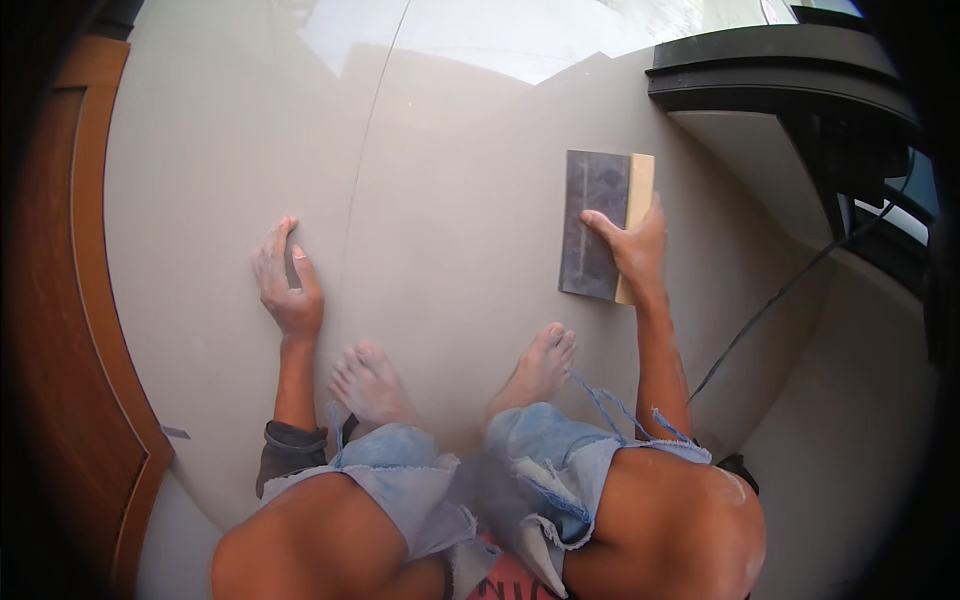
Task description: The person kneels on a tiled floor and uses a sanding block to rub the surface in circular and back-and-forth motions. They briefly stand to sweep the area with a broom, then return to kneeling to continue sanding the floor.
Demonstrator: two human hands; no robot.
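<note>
My right hand (642, 245) grips a wide scraper (595, 225) along its pale wooden strip, with the thumb lying across the dark flat blade. The fingers go behind the strip and are mostly hidden. The scraper stands out over the smooth grey-beige floor (460, 220); whether its edge touches the floor I cannot tell. My left hand (290, 280) holds nothing. Its fingers reach forward with the thumb apart, close to the floor left of a thin dark joint line (362, 180). Pale dust coats its fingertips.
A brown wooden door or panel (100, 300) borders the left side. At the right are a black metal frame (780, 70) and a dark cable (790, 285) running down toward my right arm. My bare feet (370, 385) and knees are in the lower middle. Bright reflections lie at the far end.
</note>
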